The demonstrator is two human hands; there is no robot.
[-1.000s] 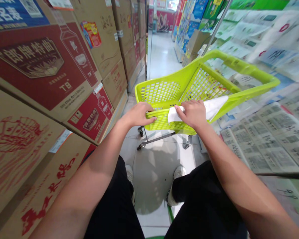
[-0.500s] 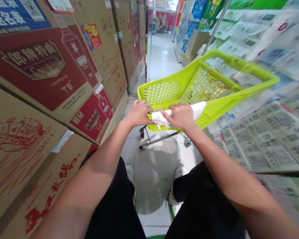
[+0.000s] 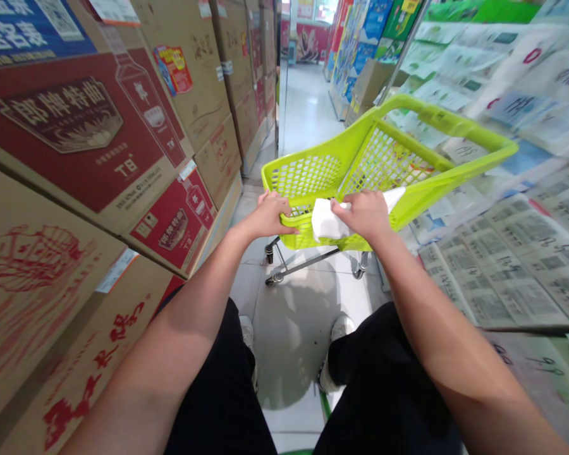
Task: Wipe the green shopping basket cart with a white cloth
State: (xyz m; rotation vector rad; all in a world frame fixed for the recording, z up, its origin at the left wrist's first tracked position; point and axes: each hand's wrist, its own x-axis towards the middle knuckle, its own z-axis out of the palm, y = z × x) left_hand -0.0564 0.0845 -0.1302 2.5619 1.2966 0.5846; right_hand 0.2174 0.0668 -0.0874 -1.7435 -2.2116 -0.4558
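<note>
A lime-green shopping cart (image 3: 313, 165) stands across the aisle before me, its near end towards my legs. My left hand (image 3: 269, 213) grips the cart's rim at its left corner, fingers curled over the edge. Bunched in my right hand (image 3: 364, 215) is a white cloth (image 3: 327, 221), pressed on the long near rim; one end of it sticks out past the hand on the right. The cloth hides part of the rim. Beneath the basket show the grey frame and black wheels (image 3: 274, 278).
Stacked cardboard cartons (image 3: 76, 126) line the left side. Plastic-wrapped paper packs (image 3: 516, 259) are piled on the right, close to the cart. The tiled floor (image 3: 308, 95) runs on beyond it, with an opened carton (image 3: 367, 88) at the right. My shoes (image 3: 342, 327) are below.
My right hand has slid to the right along the rim with the cloth. The cart's handle end has shifted slightly left. My left hand stays on the corner.
</note>
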